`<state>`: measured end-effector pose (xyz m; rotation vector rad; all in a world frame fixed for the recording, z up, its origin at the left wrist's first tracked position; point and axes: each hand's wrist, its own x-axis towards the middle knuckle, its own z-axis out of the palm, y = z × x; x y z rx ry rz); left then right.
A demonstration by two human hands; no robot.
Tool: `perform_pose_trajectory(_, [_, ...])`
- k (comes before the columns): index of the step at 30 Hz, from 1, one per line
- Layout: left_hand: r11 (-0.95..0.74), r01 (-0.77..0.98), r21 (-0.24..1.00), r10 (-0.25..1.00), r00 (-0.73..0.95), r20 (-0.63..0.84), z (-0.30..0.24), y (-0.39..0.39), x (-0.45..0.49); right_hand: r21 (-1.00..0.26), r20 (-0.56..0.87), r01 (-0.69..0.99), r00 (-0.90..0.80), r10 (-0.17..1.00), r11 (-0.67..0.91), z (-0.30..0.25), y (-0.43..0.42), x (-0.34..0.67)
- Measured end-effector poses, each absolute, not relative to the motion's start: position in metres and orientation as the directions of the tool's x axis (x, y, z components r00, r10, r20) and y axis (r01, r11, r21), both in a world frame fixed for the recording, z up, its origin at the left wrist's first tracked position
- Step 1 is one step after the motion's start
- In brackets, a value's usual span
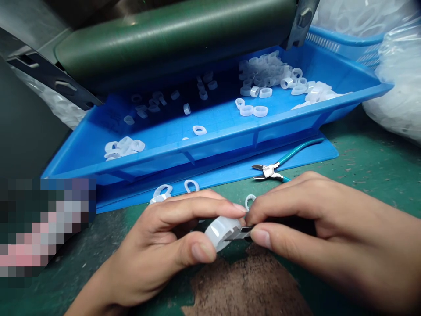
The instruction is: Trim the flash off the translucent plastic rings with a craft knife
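Note:
Between the thumb and fingers of my left hand [171,237] is a translucent white plastic ring [219,231], tilted on its side. My right hand [302,210] pinches a small knife blade [235,235], dark where it meets the fingertips. The blade's metal tip reaches the ring's inner edge; whether it is cutting I cannot tell. Just beyond my right fingertips lies a loose ring [250,202]. Other rings [191,186] rest past my left hand, partly hidden by it. Diagonal cutters [269,170] with teal handles lie with jaws apart behind my right hand.
A blue tray [223,142] holding many white rings [266,70] spans the back, under a green roller [177,35] on metal brackets. A flat blue sheet [213,180] lies before it. Clear bags [394,83] stand right. The green tabletop [371,175] has a worn brown patch [246,285].

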<state>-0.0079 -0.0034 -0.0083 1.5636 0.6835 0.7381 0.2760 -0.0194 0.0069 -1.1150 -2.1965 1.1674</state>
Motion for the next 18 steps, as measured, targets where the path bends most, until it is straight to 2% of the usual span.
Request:
perform_pose_trajectory(3, [-0.118,0.015,0.993,0.772,0.630,0.082,-0.009,-0.003,-0.008,-0.827,-0.102,0.504,-0.570,0.815,0.249,0.018,-0.019,0.275])
perform_pose_trajectory(9, [-0.103,0.029,0.994,0.781,0.622,0.063,-0.009,-0.003,-0.005,-0.861,-0.035,0.468,-0.446,0.894,0.200,0.023,-0.016,0.260])
perform_pose_trajectory(14, [-0.107,0.022,0.994,0.784,0.617,0.071,-0.009,-0.003,-0.005,-0.894,-0.082,0.427,-0.454,0.887,0.136,0.025,-0.013,0.261])
perform_pose_trajectory(18, [-0.109,0.032,0.994,0.799,0.598,0.068,-0.011,-0.002,-0.006,-0.901,-0.200,0.432,-0.498,0.844,0.041,0.022,-0.018,0.273])
